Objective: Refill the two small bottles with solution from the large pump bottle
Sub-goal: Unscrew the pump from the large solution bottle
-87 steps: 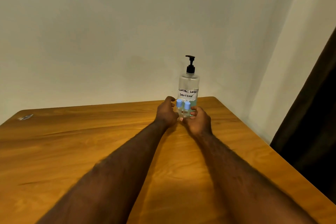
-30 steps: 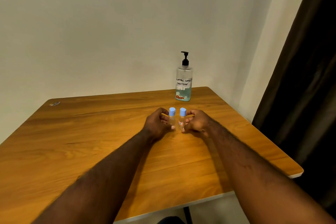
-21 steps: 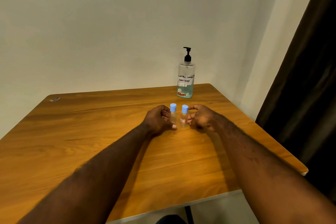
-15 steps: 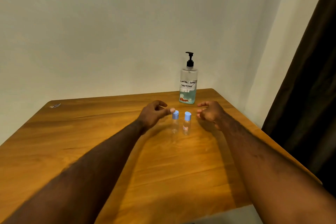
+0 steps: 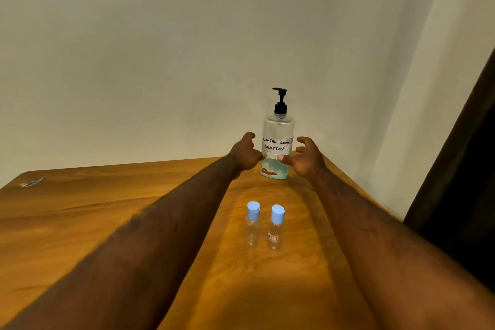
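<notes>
Our left hand (image 5: 245, 154) and right hand (image 5: 305, 159), fingers spread and loosely curled, flank the clear, black-topped, hand-labelled pump bottle (image 5: 278, 128) at the table's (image 5: 80, 222) far edge, behind two blue-capped small bottles (image 5: 253, 225).

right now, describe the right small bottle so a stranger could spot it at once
On the wooden table, nearer than the pump bottle at its far edge, two small blue-capped bottles stand side by side. It is the right bottle; unlike the left bottle, it bears a small red-marked sticker.
</notes>
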